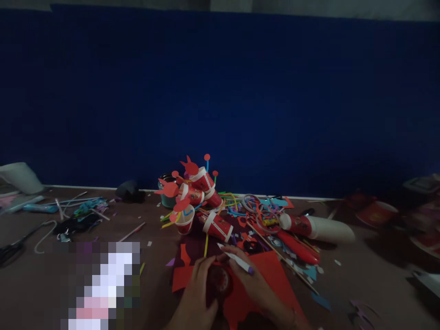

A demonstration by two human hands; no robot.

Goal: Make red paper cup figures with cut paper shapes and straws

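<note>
My right hand point(242, 270) is closed round a white marker pen point(242, 262) with a purple end, its tip pointing up and left. My left hand point(199, 288) curves round the left side of a dark round object point(220, 279), fingers bent and thumb at the near side. That object lies on red paper point(268, 275) between my hands; it is too dim to name. Just beyond stands a group of red-and-white paper cups point(218, 227), several bearing red paper cut-outs point(182, 205) and straws. A yellow straw point(206, 245) lies near my left fingertips.
Right of the cups are paper scraps, a long wooden stick point(292, 266), a red shiny object point(297, 247) and a stack of paper cups point(318, 229). A glass jar point(167, 197) stands behind. Scissors point(13, 247) lie far left, and pink-handled scissors point(362, 314) at right. A blue partition point(220, 101) rises behind.
</note>
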